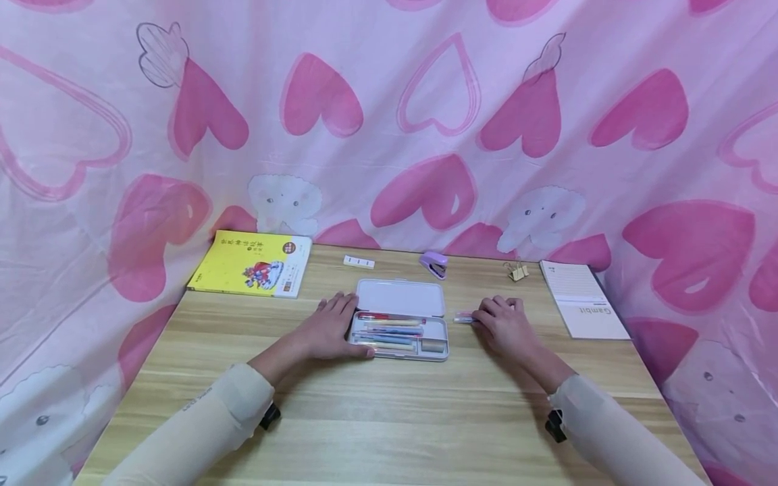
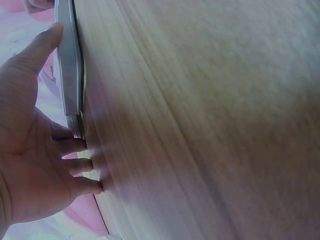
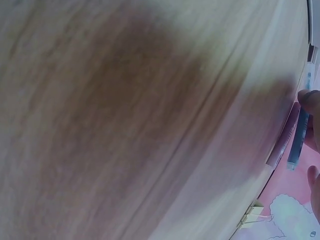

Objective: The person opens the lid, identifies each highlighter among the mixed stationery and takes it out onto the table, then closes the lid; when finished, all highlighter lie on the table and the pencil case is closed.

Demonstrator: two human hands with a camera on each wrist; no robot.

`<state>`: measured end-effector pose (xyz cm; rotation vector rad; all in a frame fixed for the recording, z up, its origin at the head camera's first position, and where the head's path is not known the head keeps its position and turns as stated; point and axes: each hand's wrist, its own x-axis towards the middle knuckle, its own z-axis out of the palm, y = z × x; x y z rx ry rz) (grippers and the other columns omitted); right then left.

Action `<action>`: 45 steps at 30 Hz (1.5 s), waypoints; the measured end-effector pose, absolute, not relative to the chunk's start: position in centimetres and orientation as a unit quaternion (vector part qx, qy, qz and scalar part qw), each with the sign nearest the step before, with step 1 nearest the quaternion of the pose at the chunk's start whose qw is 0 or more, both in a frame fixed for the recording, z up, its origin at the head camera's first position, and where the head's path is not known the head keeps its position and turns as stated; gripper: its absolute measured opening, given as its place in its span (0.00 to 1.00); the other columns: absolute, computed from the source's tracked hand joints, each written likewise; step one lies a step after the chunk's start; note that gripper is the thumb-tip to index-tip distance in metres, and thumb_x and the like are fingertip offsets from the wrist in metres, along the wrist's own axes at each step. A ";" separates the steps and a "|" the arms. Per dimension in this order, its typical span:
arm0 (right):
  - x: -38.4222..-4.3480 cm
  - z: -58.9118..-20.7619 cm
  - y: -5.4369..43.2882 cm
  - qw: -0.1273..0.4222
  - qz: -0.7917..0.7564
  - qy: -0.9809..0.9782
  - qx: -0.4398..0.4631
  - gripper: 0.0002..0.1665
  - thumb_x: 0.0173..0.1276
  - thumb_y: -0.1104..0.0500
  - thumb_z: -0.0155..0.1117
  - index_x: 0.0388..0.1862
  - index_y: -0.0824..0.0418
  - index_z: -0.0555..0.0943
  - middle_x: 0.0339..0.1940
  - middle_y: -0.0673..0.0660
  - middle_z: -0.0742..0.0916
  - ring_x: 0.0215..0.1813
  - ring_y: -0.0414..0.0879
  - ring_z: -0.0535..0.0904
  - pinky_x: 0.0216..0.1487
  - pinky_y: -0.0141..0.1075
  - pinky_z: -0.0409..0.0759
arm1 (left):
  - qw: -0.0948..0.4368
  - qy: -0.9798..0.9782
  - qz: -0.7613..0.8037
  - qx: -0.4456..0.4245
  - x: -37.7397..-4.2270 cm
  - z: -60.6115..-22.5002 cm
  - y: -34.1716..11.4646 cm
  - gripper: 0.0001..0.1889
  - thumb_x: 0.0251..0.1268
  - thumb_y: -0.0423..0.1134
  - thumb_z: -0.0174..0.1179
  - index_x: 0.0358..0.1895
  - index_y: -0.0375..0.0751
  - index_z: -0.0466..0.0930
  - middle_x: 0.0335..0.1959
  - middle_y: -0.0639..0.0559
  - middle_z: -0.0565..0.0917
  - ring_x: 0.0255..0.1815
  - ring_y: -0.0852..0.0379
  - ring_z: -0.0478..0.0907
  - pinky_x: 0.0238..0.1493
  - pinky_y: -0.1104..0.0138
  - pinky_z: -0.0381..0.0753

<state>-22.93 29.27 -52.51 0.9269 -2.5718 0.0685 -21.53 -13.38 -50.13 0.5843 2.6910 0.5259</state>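
Observation:
An opened white pencil case (image 1: 401,297) lies mid-table, its lid folded back; several pens and pencils (image 1: 389,332) fill its tray, and a small brownish block (image 1: 432,345) sits in the right corner compartment. My left hand (image 1: 331,331) is spread at its left end, thumb along the front edge (image 2: 70,75) and the other fingertips down by the table. To the right of the case, my right hand (image 1: 504,324) pinches a slim blue-toned pen (image 3: 300,131) between thumb and fingers. A pinkish pen (image 3: 284,136) lies beside it on the table.
At the back left is a yellow book (image 1: 237,263). Along the back stand a white card-like strip (image 1: 358,262), a purple stapler (image 1: 434,264) and a binder clip (image 1: 518,271). A notepad (image 1: 583,300) lies at the right edge, and a heart-patterned curtain (image 1: 389,135) surrounds the table.

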 end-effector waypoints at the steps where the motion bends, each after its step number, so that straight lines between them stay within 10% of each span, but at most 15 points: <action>1: -22.9 -52.5 29.3 0.202 0.024 -0.922 0.330 0.08 0.69 0.60 0.82 0.45 0.59 0.93 0.41 0.54 0.87 0.46 0.54 0.81 0.50 0.59 0.78 | 0.169 0.946 0.184 0.206 -21.5 -50.1 -13.4 0.70 0.60 0.81 0.68 0.91 0.36 0.48 0.93 0.40 0.52 0.95 0.35 0.44 0.93 0.37 0.46; 45: -22.8 -50.7 24.7 0.112 0.086 -0.937 0.320 0.10 0.77 0.54 0.76 0.52 0.55 0.92 0.49 0.53 0.89 0.55 0.53 0.82 0.60 0.60 0.79 | 0.173 0.945 0.183 0.209 -21.5 -50.0 -13.4 0.70 0.61 0.81 0.67 0.91 0.35 0.47 0.94 0.39 0.51 0.95 0.34 0.44 0.93 0.37 0.46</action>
